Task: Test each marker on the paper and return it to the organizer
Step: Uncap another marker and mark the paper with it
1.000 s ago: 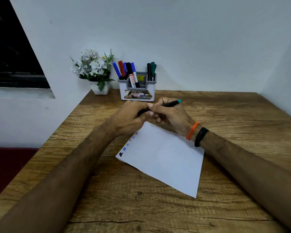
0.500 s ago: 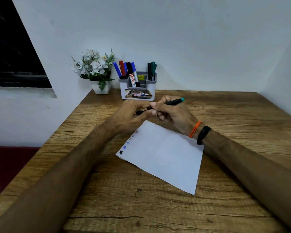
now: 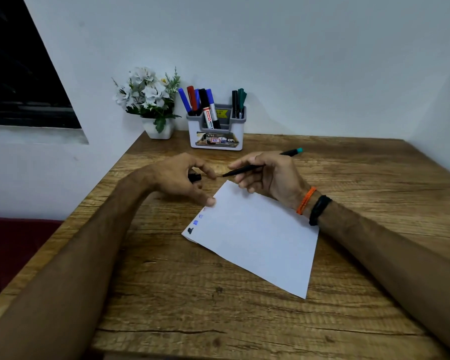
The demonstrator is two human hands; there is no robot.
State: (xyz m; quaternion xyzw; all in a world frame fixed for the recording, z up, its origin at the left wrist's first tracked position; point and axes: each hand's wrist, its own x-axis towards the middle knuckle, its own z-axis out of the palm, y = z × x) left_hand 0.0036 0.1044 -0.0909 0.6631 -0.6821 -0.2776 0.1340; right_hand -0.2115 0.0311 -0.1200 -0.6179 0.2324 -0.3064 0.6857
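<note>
In right hand (image 3: 268,178) — uncapped marker (image 3: 247,169)

Not much here can be read. On the front of the white organizer (image 3: 216,131), at the back edge of the table (image 3: 348,162), a printed label (image 3: 217,140) shows the white letters "OP" at its right end, cut off after that, and a small red-framed tag with what looks like "42". Behind it, inside the organizer, a yellow sticker (image 3: 222,113) carries dark print ending in ".00"; the rest is too small to tell. A marker with a red and white barrel (image 3: 207,116) has lettering running along it, too blurred to read.
</note>
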